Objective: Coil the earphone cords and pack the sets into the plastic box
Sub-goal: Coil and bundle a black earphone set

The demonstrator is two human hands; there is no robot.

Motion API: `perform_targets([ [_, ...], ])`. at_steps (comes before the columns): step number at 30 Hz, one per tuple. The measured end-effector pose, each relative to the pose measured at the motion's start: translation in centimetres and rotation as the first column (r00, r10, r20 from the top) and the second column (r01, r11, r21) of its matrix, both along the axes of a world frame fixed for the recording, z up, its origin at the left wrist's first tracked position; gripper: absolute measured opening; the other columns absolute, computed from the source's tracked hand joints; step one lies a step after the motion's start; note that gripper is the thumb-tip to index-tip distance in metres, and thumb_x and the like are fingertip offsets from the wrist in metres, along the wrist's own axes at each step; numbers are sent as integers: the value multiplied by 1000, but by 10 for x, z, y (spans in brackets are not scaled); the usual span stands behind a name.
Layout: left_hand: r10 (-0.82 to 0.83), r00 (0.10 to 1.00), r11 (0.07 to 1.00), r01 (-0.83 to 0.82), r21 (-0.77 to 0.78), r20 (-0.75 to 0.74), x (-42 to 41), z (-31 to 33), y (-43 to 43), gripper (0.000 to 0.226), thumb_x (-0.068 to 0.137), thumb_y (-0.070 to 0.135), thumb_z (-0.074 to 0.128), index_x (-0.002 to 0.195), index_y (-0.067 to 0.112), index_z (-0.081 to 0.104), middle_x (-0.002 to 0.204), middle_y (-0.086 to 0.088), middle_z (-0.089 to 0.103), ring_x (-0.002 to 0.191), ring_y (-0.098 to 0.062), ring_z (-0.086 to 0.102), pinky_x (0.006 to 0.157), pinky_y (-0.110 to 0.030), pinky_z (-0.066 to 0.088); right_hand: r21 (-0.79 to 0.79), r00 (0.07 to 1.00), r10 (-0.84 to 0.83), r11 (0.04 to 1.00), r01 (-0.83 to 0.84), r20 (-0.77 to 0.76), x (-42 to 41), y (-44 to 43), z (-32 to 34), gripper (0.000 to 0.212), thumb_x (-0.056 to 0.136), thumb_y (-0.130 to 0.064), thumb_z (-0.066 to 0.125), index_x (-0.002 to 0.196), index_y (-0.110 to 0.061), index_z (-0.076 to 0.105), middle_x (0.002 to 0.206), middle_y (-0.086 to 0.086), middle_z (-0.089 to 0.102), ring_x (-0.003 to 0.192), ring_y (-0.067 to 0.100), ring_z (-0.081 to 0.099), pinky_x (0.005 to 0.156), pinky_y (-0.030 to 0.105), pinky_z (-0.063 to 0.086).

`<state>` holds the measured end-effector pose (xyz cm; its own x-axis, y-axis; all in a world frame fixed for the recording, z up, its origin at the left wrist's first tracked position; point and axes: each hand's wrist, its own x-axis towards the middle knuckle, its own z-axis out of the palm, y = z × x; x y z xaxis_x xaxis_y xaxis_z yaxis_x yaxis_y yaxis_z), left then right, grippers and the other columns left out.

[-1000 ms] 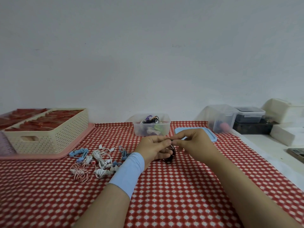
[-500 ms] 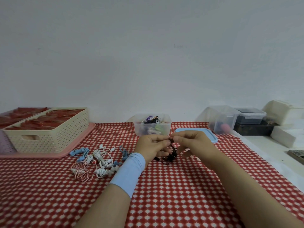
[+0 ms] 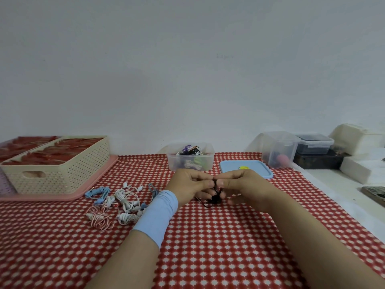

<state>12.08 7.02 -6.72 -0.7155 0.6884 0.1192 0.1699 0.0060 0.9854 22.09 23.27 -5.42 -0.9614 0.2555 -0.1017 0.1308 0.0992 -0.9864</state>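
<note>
My left hand (image 3: 190, 185) and my right hand (image 3: 241, 187) meet above the red checked cloth, fingertips together, both pinching a black earphone set (image 3: 214, 198). Its dark cord bundle hangs just below my fingers, mostly hidden by them. Behind my hands stands the clear plastic box (image 3: 191, 157), open, with several coiled sets inside. Its blue lid (image 3: 245, 168) lies flat to the right. A pile of loose earphones (image 3: 116, 203), white, blue and pink, lies to the left of my left wrist.
A cream perforated basket (image 3: 56, 163) on a pink tray (image 3: 62, 196) stands at the left. More clear and dark containers (image 3: 291, 149) and white blocks (image 3: 362, 170) sit at the right, beyond the cloth's edge. A white wall closes the back.
Both hands stay together on the black set, shifting slightly toward me and down; the fingers have reworked the cord a little. Nothing else on the table has moved.
</note>
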Motion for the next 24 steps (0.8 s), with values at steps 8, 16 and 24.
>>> perform_targets([
  [8, 35, 999, 999, -35, 9, -29, 4, 9, 4, 10, 87, 3, 70, 90, 11, 74, 78, -13, 75, 71, -21, 74, 65, -26, 61, 106, 987, -95, 988, 109, -129, -2, -3, 0, 9, 87, -16, 76, 95, -17, 80, 85, 6, 77, 61, 14, 67, 55, 24, 46],
  [16, 100, 993, 995, -101, 10, 67, 2, 11, 4, 13, 89, 16, 71, 99, 8, 73, 84, -11, 75, 68, -18, 72, 64, -27, 61, 356, 938, -81, 912, 206, -336, -4, -9, 3, 24, 86, -8, 76, 85, -32, 77, 77, -3, 78, 60, 20, 71, 49, 20, 49],
  [24, 81, 994, 997, -82, 10, 73, 4, 12, 3, 4, 89, 15, 71, 92, 14, 71, 83, -10, 75, 68, -18, 72, 66, -30, 62, 346, 935, -90, 914, 214, -342, -4, -9, 3, 16, 86, -11, 78, 85, -27, 80, 79, 0, 78, 62, 23, 71, 50, 29, 52],
])
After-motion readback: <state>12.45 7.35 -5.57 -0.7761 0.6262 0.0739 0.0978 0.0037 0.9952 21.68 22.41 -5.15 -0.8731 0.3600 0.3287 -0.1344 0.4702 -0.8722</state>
